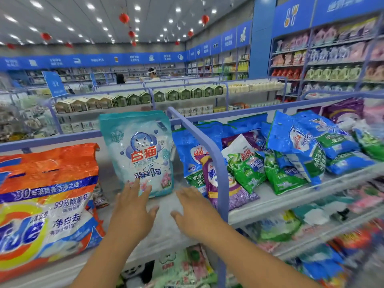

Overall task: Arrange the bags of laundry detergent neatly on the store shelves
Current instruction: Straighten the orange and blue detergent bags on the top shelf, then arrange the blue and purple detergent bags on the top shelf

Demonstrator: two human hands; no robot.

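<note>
Head view: one moment at a store's top shelf, both hands reaching forward.
Teal bag: the teal detergent bag [141, 152] stands upright on the white shelf [166, 227], long axis vertical, printed front facing the camera, top leaning slightly to the left; it sits toward the far rail [52, 140], just left of the divider bar [209, 154].
Left hand: the left hand [133, 206] is spread, palm down, fingers straight; the fingertips [136, 182] overlap the bag's lower front edge, though contact or only nearness cannot be told from this angle.
Right hand: the right hand [195, 210] is spread flat with fingers straight, held over bare shelf just right of the bag's foot, apart from it and close to the divider bar.
Open room: bare shelf surface shows in front of the teal bag under both hands, and a gap to its left before the orange bag [49, 196].
Orange bag: large, at the near left, lying tilted back, long axis running near to far, its near edge at the shelf front.
Right compartment: beyond the divider, a loose heap of blue bags [307, 142], green bags [247, 169] and a purple bag [226, 190], lying at mixed angles, some reaching the front edge.
Lower shelves: more bags below, blurred.
Far aisle: rows of green house-shaped boxes [133, 99].
</note>
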